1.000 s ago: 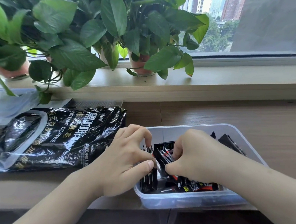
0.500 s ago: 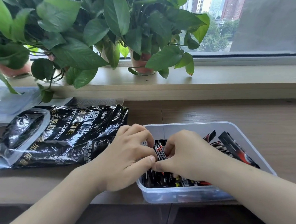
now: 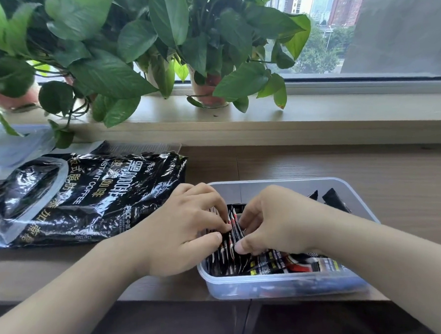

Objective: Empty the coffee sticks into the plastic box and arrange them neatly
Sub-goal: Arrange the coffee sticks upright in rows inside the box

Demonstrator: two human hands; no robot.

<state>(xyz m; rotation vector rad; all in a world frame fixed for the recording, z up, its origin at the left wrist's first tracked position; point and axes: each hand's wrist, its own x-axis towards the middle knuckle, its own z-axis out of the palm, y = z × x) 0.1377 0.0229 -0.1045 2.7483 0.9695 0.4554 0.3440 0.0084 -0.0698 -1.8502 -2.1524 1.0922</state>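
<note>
Step in hand: arranging. We noted coffee sticks (image 3: 232,234) upright in plastic box (image 3: 271,289), lower centre of frame. Left hand (image 3: 185,229) and right hand (image 3: 272,220), fingers curled, pinched same bundle. Loose sticks (image 3: 298,266) lay flat at lower right; we judged next move: stand and align those.

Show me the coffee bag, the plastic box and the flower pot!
coffee bag (image 3: 90,198): head view, middle of its printed front.
plastic box (image 3: 284,289): head view, its clear near wall.
flower pot (image 3: 205,90): head view, its orange side under leaves.
</note>
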